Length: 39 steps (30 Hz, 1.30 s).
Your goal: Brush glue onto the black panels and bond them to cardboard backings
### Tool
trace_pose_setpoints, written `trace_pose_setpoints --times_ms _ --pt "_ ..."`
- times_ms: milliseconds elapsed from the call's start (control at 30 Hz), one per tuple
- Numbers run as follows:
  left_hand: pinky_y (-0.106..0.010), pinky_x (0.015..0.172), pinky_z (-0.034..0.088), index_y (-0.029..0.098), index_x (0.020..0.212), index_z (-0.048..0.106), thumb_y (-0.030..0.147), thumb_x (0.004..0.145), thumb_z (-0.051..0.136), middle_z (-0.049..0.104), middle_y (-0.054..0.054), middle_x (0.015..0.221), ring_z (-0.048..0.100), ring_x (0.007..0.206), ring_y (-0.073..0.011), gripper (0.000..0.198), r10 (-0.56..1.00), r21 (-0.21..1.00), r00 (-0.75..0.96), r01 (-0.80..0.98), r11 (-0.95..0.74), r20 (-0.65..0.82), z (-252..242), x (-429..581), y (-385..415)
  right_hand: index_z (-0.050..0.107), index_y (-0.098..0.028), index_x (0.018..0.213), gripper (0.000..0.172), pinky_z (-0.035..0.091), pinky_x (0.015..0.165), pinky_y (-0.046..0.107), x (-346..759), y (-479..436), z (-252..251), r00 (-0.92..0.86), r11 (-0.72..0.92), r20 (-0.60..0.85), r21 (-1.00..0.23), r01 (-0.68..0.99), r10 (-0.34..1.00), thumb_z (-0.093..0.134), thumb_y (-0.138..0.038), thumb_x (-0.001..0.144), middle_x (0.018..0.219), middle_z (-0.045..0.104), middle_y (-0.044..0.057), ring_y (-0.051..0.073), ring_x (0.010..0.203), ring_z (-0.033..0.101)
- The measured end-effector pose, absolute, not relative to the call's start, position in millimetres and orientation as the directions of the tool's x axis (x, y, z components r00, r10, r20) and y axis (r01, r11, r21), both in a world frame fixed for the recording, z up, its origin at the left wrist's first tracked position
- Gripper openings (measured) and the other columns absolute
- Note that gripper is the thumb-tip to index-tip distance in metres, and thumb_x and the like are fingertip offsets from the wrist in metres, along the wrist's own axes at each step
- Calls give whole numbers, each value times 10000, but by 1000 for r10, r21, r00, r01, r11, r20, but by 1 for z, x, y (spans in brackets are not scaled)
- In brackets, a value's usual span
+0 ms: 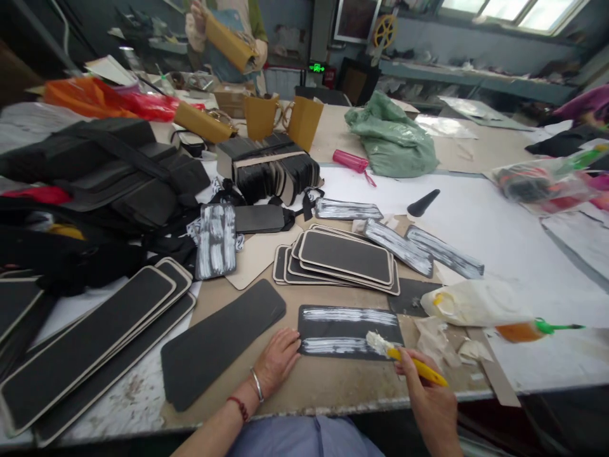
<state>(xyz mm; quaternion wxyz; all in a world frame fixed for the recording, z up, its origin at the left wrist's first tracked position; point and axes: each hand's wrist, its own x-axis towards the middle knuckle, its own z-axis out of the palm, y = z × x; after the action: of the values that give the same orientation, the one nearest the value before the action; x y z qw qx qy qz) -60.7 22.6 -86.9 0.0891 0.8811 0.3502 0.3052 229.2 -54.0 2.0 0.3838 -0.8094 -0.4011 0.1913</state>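
My left hand (278,360) lies flat with fingers spread, pressing down the left edge of a small black panel (349,330) near the table's front. The panel bears two white streaks of glue. My right hand (428,397) grips a yellow-handled brush (406,357); its white, glue-loaded bristles rest on the panel's lower right part. A long plain black panel (221,343) lies just left of my left hand.
A stack of black panels with pale edges (342,257) sits behind the work. Glue-coated strips (421,249) lie to its right. A glue bag with a green nozzle (495,308) rests at right. Long panels (95,343), black bags (95,184) fill the left. Another person (228,38) stands at the far end.
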Motion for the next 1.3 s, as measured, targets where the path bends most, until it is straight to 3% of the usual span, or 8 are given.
trace_pose_setpoints --times_ms 200,367,500,667,933,1033,1133,1300 --pt "-413 875 519 125 975 573 177 869 421 645 -112 976 592 968 -194 193 694 413 559 558 -719 453 -85 -60 22 625 -209 906 152 511 791 341 139 -4 -5 111 184 313 -769 612 943 514 -284 836 903 659 63 194 862 618" --pt "-405 879 518 126 947 575 160 869 409 642 -100 924 598 938 -187 186 710 438 519 560 -703 476 -84 -58 19 599 -225 1038 224 525 803 335 112 -10 -17 -156 374 360 -685 626 920 490 -174 848 967 657 54 186 917 609" --pt "-401 878 518 134 901 585 146 870 395 637 -82 852 604 892 -177 193 720 456 510 558 -693 470 -84 -59 20 599 -233 1057 231 528 811 308 106 -39 -12 -128 303 291 -707 639 948 490 -201 855 982 658 46 181 925 615" --pt "-409 858 527 124 904 601 157 859 430 643 -109 908 598 933 -199 181 692 414 509 560 -717 511 -89 -61 19 636 -207 927 187 537 762 310 123 -39 -12 201 70 266 -747 661 943 490 -302 858 902 671 56 182 851 635" --pt "-392 850 533 130 907 611 133 848 451 649 -97 922 598 954 -212 171 652 332 529 578 -745 544 -100 -61 18 630 -167 866 491 515 652 329 247 -45 -22 587 -336 219 -645 686 779 430 -609 791 848 678 92 221 734 642" --pt "-387 847 535 130 920 612 125 851 436 645 -102 943 592 970 -213 188 649 305 537 594 -744 538 -101 -60 17 640 -169 862 532 512 655 340 270 -43 -19 566 -326 286 -587 741 773 403 -640 787 822 681 94 227 731 640" --pt "-375 843 536 144 930 612 145 855 438 642 -96 963 588 977 -207 190 655 289 539 612 -736 530 -101 -60 15 644 -171 862 462 518 719 353 277 -39 -17 434 -186 369 -547 816 822 420 -572 819 844 682 92 221 784 641" --pt "-370 823 539 161 950 611 154 860 428 640 -87 971 584 979 -203 204 663 273 514 639 -719 544 -103 -58 13 627 -190 919 296 529 766 333 286 -54 -15 234 -16 331 -547 837 914 453 -423 859 907 676 71 194 851 638"
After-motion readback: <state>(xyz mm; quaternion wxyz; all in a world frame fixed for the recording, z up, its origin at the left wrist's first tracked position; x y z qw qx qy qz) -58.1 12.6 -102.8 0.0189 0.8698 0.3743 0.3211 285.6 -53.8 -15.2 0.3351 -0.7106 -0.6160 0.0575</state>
